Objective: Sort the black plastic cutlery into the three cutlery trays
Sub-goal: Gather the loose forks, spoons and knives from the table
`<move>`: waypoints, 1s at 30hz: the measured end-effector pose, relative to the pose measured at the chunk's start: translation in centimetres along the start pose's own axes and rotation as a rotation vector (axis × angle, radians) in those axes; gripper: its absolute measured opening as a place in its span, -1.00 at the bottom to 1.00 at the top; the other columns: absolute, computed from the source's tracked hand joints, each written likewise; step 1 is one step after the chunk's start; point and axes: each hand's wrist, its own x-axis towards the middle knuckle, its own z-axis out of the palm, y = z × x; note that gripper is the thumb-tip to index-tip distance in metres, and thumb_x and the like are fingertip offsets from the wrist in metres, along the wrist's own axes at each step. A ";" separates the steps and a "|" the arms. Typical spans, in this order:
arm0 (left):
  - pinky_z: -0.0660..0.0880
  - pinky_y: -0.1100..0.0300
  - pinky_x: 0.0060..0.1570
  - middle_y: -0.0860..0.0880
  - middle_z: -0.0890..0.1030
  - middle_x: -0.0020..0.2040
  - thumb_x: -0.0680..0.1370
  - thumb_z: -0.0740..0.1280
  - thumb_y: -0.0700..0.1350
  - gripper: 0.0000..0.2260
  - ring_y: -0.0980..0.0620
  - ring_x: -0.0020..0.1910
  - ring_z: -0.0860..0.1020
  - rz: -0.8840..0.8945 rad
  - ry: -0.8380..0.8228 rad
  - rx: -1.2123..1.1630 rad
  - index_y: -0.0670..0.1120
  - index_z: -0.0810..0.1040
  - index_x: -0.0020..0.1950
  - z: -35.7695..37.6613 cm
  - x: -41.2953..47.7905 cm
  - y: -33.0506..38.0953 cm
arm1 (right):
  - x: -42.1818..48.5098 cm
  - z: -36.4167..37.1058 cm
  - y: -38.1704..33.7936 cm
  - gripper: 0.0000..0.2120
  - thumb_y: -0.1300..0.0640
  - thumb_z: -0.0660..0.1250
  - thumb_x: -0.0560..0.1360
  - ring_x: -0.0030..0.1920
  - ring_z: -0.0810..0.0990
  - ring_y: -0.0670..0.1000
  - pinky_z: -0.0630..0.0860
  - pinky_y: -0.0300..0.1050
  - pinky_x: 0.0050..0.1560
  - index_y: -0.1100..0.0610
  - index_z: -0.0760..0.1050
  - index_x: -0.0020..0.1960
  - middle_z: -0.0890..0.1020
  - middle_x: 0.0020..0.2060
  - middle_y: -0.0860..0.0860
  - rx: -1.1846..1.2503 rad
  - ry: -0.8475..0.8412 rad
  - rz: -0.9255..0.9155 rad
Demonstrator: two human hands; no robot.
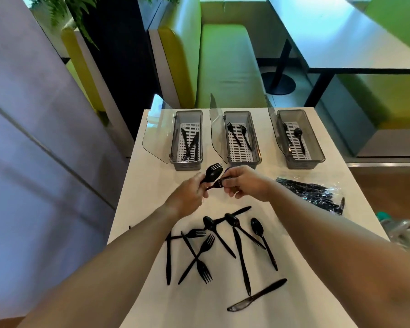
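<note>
Three grey cutlery trays with clear lids raised stand at the table's far end: the left tray holds knives, the middle tray holds forks, the right tray holds spoons. My left hand grips a black spoon with a fork's tines showing behind its bowl. My right hand pinches a black piece that reaches toward the left hand. Several loose black forks, spoons and knives lie scattered on the white table under my forearms.
A clear plastic bag of black cutlery lies at the right, behind my right wrist. Crumpled plastic and a teal object sit at the table's right edge. Beyond the trays are green bench seats and another table.
</note>
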 end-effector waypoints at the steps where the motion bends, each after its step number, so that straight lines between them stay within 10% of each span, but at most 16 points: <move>1: 0.51 0.06 -0.15 0.01 0.61 -0.19 0.68 0.15 -0.12 -0.83 -0.05 -0.21 0.56 -0.007 -0.003 0.009 -0.02 0.52 0.16 0.2 -0.4 -0.2 | -0.2 0.2 0.2 -0.96 0.26 0.35 0.59 -0.35 0.56 -0.02 0.43 -0.18 -0.36 0.21 0.56 0.04 0.63 -0.24 0.11 0.040 0.025 0.002; 10: 0.44 0.10 0.17 0.01 0.63 0.14 0.70 0.12 -0.08 -0.78 -0.02 0.17 0.55 -0.157 -0.033 0.030 -0.06 0.54 0.15 1.5 -2.8 -2.9 | -2.4 2.3 5.6 -0.79 0.03 0.49 0.48 -0.11 0.59 0.03 0.52 -0.11 -0.17 0.06 0.53 0.02 0.63 -0.02 0.01 -0.653 0.292 0.149; 17: 0.47 0.00 -0.02 -0.15 0.63 -0.04 0.69 0.20 -0.04 -0.79 -0.13 -0.06 0.56 -0.136 -0.018 -0.044 -0.16 0.53 0.05 0.9 -3.8 -3.2 | -3.1 5.3 7.4 -0.64 -0.10 0.47 0.46 0.05 0.55 0.09 0.51 -0.02 -0.01 0.07 0.46 0.11 0.58 0.03 0.02 -0.970 0.259 0.134; 25: 0.31 0.18 -0.47 -0.01 0.44 -0.40 0.69 0.11 -0.11 -0.79 0.03 -0.47 0.39 -0.200 -0.010 -0.180 -0.06 0.46 -0.09 -0.2 -4.6 -3.8 | -2.7 6.1 6.8 -0.86 0.16 0.24 0.58 0.02 0.60 0.17 0.43 -0.05 -0.12 0.16 0.53 0.09 0.63 0.03 0.14 -0.967 0.386 0.114; 30: 0.47 0.15 -0.43 -0.12 0.60 -0.21 0.69 0.08 -0.13 -0.83 -0.08 -0.35 0.62 -0.249 -0.026 -0.300 -0.10 0.43 -0.02 -0.1 -4.6 -3.1 | -2.2 5.5 3.2 -0.90 0.26 0.32 0.55 -0.26 0.66 0.08 0.60 -0.05 -0.28 0.13 0.56 -0.11 0.65 -0.19 0.09 -0.329 0.496 0.092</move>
